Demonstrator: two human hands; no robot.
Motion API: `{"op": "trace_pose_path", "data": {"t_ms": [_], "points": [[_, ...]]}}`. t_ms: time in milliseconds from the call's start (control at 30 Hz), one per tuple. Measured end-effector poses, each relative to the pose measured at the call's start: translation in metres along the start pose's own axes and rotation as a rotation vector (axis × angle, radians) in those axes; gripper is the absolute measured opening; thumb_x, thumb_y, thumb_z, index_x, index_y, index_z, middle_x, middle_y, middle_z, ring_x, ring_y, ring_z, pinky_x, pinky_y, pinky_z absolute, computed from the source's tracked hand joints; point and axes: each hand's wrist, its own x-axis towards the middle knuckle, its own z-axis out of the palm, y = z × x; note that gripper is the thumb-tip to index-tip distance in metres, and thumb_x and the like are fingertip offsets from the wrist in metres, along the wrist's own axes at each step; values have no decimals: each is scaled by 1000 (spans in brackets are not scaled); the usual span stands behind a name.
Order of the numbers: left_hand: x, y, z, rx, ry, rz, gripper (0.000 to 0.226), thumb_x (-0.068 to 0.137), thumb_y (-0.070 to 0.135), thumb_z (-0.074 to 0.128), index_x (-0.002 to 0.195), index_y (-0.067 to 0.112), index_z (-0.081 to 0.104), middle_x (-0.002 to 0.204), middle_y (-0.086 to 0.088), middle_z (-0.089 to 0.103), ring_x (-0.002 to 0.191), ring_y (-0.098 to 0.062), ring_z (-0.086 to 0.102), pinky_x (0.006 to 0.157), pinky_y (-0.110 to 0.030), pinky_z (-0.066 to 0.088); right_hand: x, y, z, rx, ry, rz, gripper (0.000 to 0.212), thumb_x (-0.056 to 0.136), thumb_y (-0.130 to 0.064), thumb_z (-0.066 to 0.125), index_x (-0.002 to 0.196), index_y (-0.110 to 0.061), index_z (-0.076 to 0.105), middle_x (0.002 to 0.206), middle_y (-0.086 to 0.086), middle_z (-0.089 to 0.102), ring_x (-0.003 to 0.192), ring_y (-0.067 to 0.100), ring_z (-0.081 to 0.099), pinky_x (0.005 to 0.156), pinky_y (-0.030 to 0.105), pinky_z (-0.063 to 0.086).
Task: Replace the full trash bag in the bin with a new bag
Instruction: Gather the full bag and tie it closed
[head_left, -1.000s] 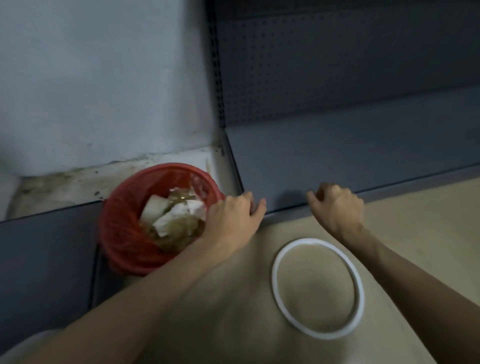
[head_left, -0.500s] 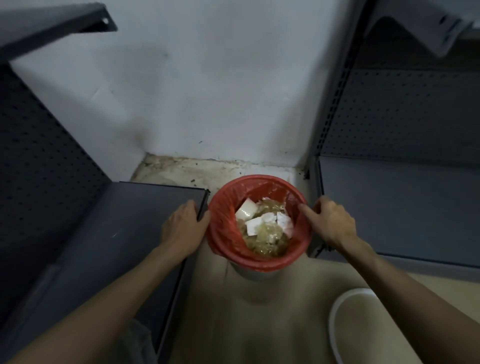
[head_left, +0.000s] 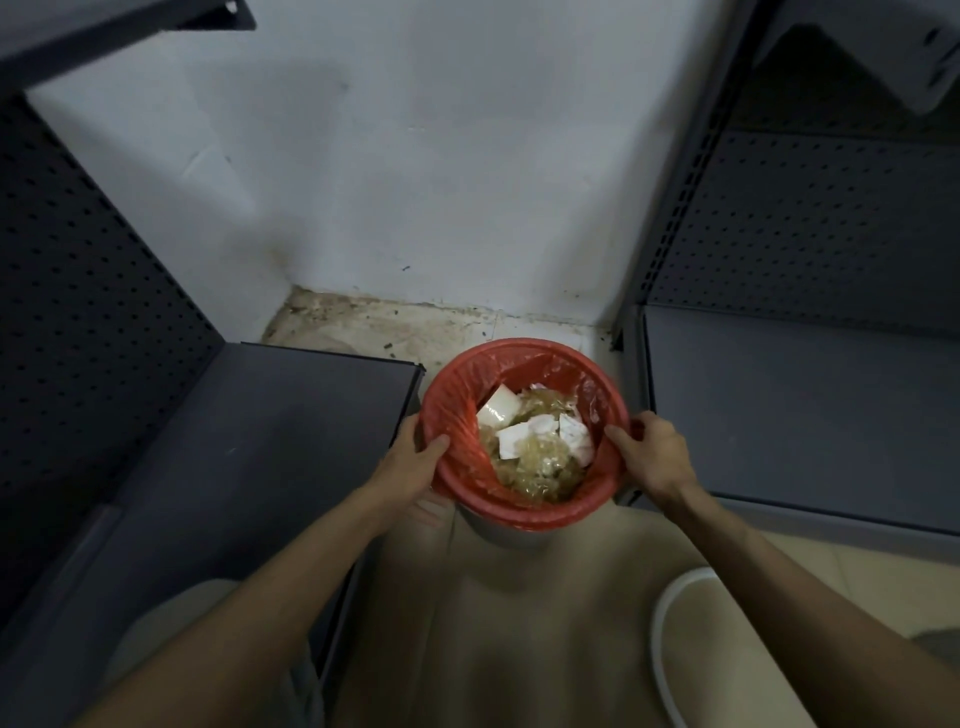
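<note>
A small round bin (head_left: 511, 534) stands on the floor in a corner, lined with a red trash bag (head_left: 524, 358) folded over its rim. The bag holds white paper scraps and yellowish crumpled plastic (head_left: 535, 452). My left hand (head_left: 413, 467) grips the bag's rim on the left side, thumb over the edge. On the right side my right hand (head_left: 652, 449) pinches the rim, thumb inside. Most of the bin's body is hidden under the bag's overhang.
Dark grey shelving units flank the bin: a low shelf (head_left: 249, 447) on the left, another (head_left: 795, 410) on the right, both with pegboard backs. A white wall (head_left: 415, 156) is behind. A white ring (head_left: 662, 639) lies on the beige floor at lower right.
Both hands have moved from beside the bin onto the bag's rim and taken hold of it. The view has shifted closer over the bin.
</note>
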Motion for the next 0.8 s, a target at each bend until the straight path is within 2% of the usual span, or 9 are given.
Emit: {"op": "trace_pose_path", "data": {"t_ms": [67, 133, 267, 400, 500, 567, 600, 667, 800], "points": [[2, 1, 1, -97, 63, -10, 43, 96, 32, 58, 135, 27, 41, 121, 0, 55, 100, -24, 65, 70, -44, 61, 0, 0, -1, 40, 50, 11, 23, 91, -26, 64, 105, -7, 62, 88, 4, 66, 67, 12, 62, 46, 16, 46], [4, 4, 2, -187, 184, -28, 30, 94, 22, 63, 121, 19, 51, 116, -5, 60, 91, -23, 66, 60, -37, 61, -1, -1, -1, 91, 81, 37, 23, 87, -22, 69, 104, -7, 64, 88, 4, 66, 72, 16, 63, 57, 20, 49], [7, 5, 3, -271, 376, -25, 16, 86, 10, 71, 98, 17, 62, 102, -9, 67, 88, -26, 69, 82, -45, 59, -5, -4, -2, 180, 141, 102, 20, 81, -14, 74, 97, -11, 63, 86, 3, 65, 80, 22, 64, 69, 31, 54], [0, 5, 2, -278, 473, 23, 21, 83, 13, 75, 102, 8, 71, 97, -10, 73, 88, -25, 70, 85, -44, 58, -11, -6, -3, 226, 185, 95, 20, 78, -10, 74, 95, -11, 64, 78, -6, 61, 69, 9, 59, 56, 18, 44], [-4, 11, -2, -327, 494, 59, 13, 82, 11, 75, 95, 11, 75, 94, -10, 74, 88, -27, 71, 86, -45, 58, -13, -6, -5, 277, 217, 110, 20, 75, -4, 74, 93, -10, 66, 81, 0, 66, 67, 8, 60, 52, 16, 44], [-5, 15, -4, -321, 507, 82, 10, 82, 7, 74, 87, 16, 74, 92, -8, 74, 88, -27, 71, 86, -45, 58, -13, -5, -6, 330, 220, 142, 23, 74, 0, 74, 94, -9, 67, 85, 5, 68, 70, 19, 66, 53, 28, 55], [-6, 17, -5, -329, 512, 89, 12, 81, 5, 74, 85, 16, 73, 92, -9, 73, 88, -28, 71, 86, -46, 58, -14, -5, -6, 361, 217, 161, 24, 74, 2, 74, 94, -9, 66, 87, 7, 69, 74, 26, 69, 61, 36, 59], [-8, 23, -5, -374, 509, 94, 18, 79, 1, 74, 94, 10, 70, 95, -14, 71, 92, -31, 70, 88, -48, 56, -15, -5, -8, 432, 214, 203, 28, 73, 8, 73, 93, -9, 64, 93, 11, 68, 82, 32, 69, 74, 46, 60], [-9, 38, -5, -512, 413, -15, 57, 77, -5, 75, 129, -3, 52, 110, -18, 64, 97, -33, 67, 89, -45, 56, -13, -12, -18, 541, 152, 297, 44, 68, 13, 74, 104, -7, 60, 97, 13, 63, 72, 27, 66, 62, 39, 59]]}}
